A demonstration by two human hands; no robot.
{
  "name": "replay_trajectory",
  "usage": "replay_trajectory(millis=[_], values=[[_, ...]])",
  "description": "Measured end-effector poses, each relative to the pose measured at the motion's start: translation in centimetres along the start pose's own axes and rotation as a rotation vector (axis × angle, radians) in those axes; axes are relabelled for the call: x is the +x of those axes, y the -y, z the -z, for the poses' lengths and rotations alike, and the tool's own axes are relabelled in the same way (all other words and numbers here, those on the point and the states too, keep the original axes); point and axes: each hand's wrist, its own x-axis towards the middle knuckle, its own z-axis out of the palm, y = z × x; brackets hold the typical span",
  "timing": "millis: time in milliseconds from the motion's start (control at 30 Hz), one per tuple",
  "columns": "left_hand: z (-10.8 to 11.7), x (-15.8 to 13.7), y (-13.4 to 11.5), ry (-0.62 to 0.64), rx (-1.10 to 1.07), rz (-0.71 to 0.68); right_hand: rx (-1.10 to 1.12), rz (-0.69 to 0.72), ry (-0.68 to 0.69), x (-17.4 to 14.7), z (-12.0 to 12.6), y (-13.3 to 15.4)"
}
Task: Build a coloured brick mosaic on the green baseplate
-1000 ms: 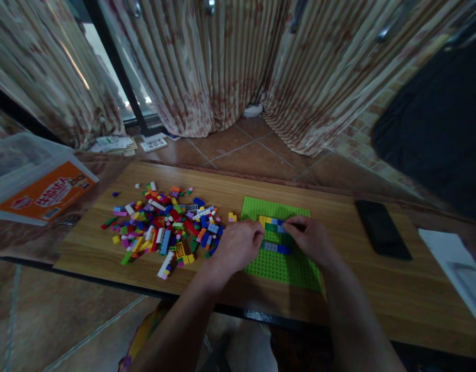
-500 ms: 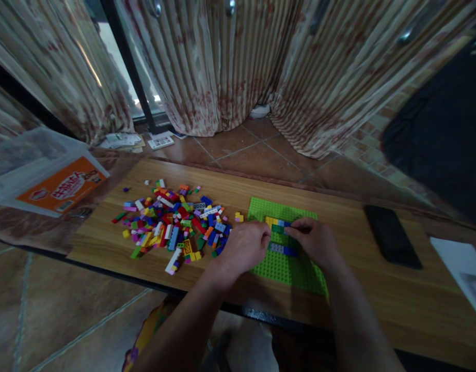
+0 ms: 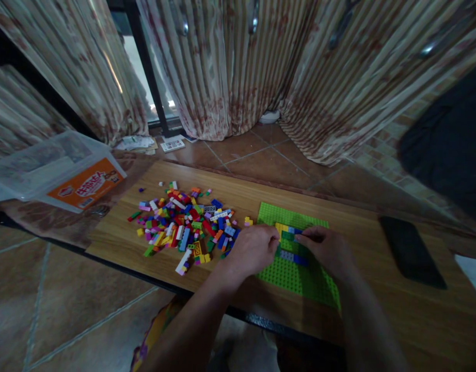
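A bright green studded baseplate [image 3: 288,281] lies on the wooden table, partly under both hands. My left hand [image 3: 255,249] is at the plate's left side, fingers curled in beside the built bricks; whatever they hold is hidden. My right hand [image 3: 328,251] reaches in from the right, thumb and forefinger closed at the right end of the same bricks; I cannot make out what is between them. Between the hands is a row of yellow and blue bricks [image 3: 285,228], with a darker green brick below it. Nearer me, a grey and blue row [image 3: 293,257] sits on the plate.
A loose heap of coloured toy bricks [image 3: 187,222] spreads over the table's left half. A clear plastic box [image 3: 60,165] with an orange label stands beyond the left end. To the right lie a black phone [image 3: 412,251] and white paper [image 3: 472,274].
The whole view has shifted, so the table and hands appear farther right. Both hands stay at the bricks on the baseplate, with only slight finger movement.
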Motion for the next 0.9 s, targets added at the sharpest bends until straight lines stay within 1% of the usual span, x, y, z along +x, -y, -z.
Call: replay_trajectory(millis=[133, 267, 333, 433, 500, 567, 667, 767, 900], values=[[0.5, -0.1, 0.0, -0.018, -0.015, 0.008, -0.064, 0.019, -0.04, 0.3, -0.1, -0.2], [1.4, 0.2, 0.8, -0.096, -0.026, 0.071, -0.142, 0.069, -0.058, 0.3, -0.2, -0.3], [2.2, 0.4, 1.9, -0.187, 0.021, 0.125, -0.169, 0.077, -0.055, 0.2, -0.2, -0.2], [3.7, 0.6, 4.1, -0.383, 0.176, 0.234, -0.184, 0.07, -0.044, 0.0, -0.1, -0.1], [4.7, 0.6, 5.4, -0.434, 0.301, 0.306, -0.191, 0.073, -0.043, 0.0, -0.1, -0.1], [5.4, 0.5, 6.3, -0.432, 0.387, 0.38, -0.194, 0.095, -0.045, -0.1, -0.1, -0.1], [5.5, 0.4, 6.7, -0.421, 0.478, 0.448, -0.196, 0.128, -0.051, -0.1, -0.2, -0.2], [5.1, 0.5, 6.4, -0.415, 0.541, 0.483, -0.193, 0.12, -0.075, -0.1, -0.2, -0.3], [4.9, 0.7, 6.4, -0.416, 0.551, 0.511, -0.187, 0.103, -0.077, -0.1, -0.2, -0.2]])
